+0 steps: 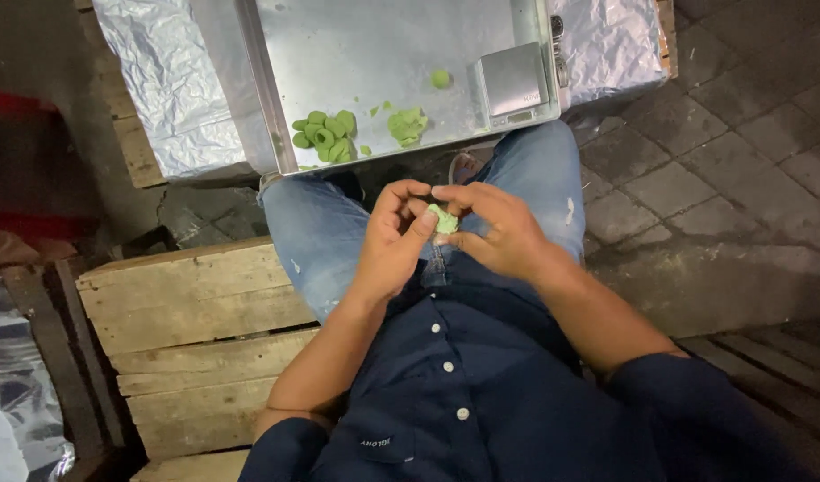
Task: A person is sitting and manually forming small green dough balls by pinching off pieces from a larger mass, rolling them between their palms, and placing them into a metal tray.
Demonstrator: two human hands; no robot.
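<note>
Both my hands meet over my lap, pinching one small piece of green dough [445, 219] between the fingertips. My left hand [394, 239] presses it with the thumb; my right hand [495, 228] closes on it from the other side. Ahead lies a shiny metal tray [365, 45]. On it sit a cluster of green dough rings [325, 136], a rough green dough lump [407, 125] and a small green ball [440, 78].
A small metal scale [512, 82] stands at the tray's right corner. Foil-covered surfaces [173, 80] flank the tray. I sit on a wooden pallet [191, 312]; grey paving stones [722, 152] lie to the right. My jeans and dark shirt fill the lower view.
</note>
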